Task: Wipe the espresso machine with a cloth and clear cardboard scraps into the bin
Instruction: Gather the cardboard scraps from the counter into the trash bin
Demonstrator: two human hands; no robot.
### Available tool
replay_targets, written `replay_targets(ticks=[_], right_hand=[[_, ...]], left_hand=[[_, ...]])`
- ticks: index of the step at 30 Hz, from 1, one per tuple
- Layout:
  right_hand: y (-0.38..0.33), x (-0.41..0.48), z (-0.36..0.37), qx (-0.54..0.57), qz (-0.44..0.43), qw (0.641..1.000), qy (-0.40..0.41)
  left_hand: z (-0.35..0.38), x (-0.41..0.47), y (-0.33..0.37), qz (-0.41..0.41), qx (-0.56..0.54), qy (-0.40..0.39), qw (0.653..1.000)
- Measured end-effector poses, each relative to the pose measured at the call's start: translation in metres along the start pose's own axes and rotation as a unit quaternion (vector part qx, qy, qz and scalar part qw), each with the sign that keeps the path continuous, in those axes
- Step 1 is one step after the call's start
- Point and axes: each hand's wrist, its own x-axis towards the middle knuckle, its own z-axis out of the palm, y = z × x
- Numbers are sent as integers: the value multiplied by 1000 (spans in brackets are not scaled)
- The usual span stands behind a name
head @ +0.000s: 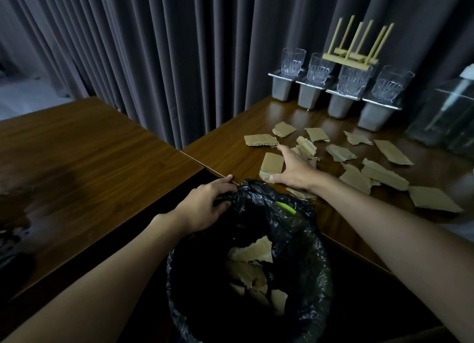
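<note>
A bin lined with a black plastic bag (302,242) stands below the table edge, with several cardboard scraps (252,253) inside. My left hand (205,204) grips the bag's rim at the far side. My right hand (295,170) lies flat on the right wooden table (230,147), fingers spread over a rectangular cardboard scrap (272,163) near the edge. Several more torn cardboard scraps (384,173) are scattered across that table to the right. No espresso machine or cloth is in view.
Several clear glasses (354,82) stand on grey holders (338,106) at the back of the right table, with a small wooden rack (356,47) on top. A clear container (446,117) sits far right. A second wooden table (77,150) is left; grey curtains hang behind.
</note>
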Motion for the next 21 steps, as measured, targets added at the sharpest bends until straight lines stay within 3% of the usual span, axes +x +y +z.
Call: replay_targets(ticks=[8,12,14,19,21], right_hand=[[3,-11,-10,72,30,995,-70],[3,-15,-10,17,35,998,-50],[3,-17,-11,79,30,996,-30],[-3,-37,-20,198,-62,978,3],[-8,-53,-25,210,-105,972,-19]], left_hand=[[-3,1,-12,4,-14,-17,1000],[-4,2,-14,2,-31,-31,999],[-4,3,-14,1,-30,-31,999],[-5,2,-13,-1,-32,-34,999],[-6,3,-12,-4,-33,-36,999]])
